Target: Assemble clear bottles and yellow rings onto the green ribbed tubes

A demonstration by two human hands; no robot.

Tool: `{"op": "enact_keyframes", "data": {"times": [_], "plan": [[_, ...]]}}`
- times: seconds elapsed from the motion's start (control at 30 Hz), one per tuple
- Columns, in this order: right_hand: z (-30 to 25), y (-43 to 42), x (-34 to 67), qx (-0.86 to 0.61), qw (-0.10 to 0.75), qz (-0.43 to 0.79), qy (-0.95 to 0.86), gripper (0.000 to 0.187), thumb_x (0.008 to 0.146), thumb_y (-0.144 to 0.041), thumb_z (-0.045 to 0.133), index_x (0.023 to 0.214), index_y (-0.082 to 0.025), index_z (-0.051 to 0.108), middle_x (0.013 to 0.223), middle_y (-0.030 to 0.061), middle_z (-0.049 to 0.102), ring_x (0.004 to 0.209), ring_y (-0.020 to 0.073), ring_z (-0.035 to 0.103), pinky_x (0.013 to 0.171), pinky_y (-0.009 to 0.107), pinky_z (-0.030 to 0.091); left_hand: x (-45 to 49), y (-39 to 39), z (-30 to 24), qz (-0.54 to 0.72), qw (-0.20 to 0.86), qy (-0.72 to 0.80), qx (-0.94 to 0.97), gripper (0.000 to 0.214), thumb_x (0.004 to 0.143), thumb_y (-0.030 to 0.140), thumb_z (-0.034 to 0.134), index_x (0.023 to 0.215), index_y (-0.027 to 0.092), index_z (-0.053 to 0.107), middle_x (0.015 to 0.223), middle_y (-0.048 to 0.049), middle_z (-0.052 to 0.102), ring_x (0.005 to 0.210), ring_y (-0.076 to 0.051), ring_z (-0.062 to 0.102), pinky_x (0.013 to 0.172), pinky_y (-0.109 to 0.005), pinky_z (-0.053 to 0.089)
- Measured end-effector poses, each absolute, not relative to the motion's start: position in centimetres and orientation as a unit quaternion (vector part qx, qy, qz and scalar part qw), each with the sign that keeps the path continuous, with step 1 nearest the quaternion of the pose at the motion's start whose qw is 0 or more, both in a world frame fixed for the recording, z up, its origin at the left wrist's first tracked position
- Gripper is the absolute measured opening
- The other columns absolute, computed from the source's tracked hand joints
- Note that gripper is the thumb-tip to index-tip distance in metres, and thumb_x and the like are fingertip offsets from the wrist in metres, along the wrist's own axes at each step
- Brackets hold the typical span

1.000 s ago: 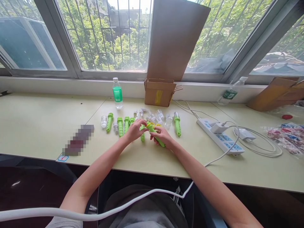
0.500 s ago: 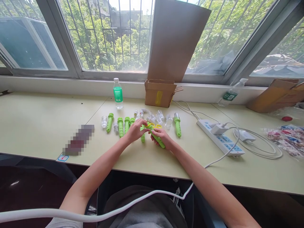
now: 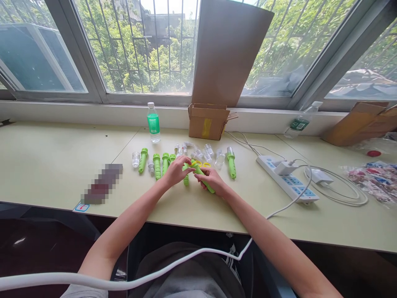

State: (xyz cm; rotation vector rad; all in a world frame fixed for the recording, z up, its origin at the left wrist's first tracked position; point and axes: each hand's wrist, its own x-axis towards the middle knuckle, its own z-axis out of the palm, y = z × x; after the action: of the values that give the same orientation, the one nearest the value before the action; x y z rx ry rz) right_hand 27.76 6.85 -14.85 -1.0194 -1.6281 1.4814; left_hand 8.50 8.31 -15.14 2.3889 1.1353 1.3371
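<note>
Two hands worked one green tube [image 3: 207, 185] over the middle of a pale table [image 3: 99, 142].
Right hand [image 3: 214, 180] wrapped its body; left hand [image 3: 178, 171] pinched its upper end. Six more green tubes [image 3: 231, 165] lay around, one clear-capped; two yellow rings [image 3: 207, 163] just beyond; clear cups [image 3: 220, 159] several, overlapping, count unclear. One power strip [image 3: 287, 178], two bottles [image 3: 153, 124], two cardboard boxes [image 3: 198, 124], barred windows [image 3: 139, 45] behind.

The pale bench [image 3: 52, 157] carried green handles [image 3: 143, 160], clear caps [image 3: 135, 159], two bottles [image 3: 154, 124], a cardboard box [image 3: 204, 124] and a power strip [image 3: 279, 171].
</note>
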Motion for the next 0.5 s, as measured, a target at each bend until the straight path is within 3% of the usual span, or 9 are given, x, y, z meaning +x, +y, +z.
{"op": "enact_keyframes", "data": {"times": [0.5], "plan": [[-14.31,6.88,28.28,-0.377,0.350,0.626,-0.587,0.029,0.068,-0.043,0.068,0.073,-0.017,0.059,0.056,-0.0017,0.056,0.037,0.0081,0.046,0.033,0.021,0.031,8.53,7.71,-14.59,0.438,0.081,0.362,0.819,0.024,0.077,0.032,0.065,0.095,0.020,0.055,0.097,-0.0062,0.062,0.094,-0.020,0.059,0.079,-0.037,0.052]]}}
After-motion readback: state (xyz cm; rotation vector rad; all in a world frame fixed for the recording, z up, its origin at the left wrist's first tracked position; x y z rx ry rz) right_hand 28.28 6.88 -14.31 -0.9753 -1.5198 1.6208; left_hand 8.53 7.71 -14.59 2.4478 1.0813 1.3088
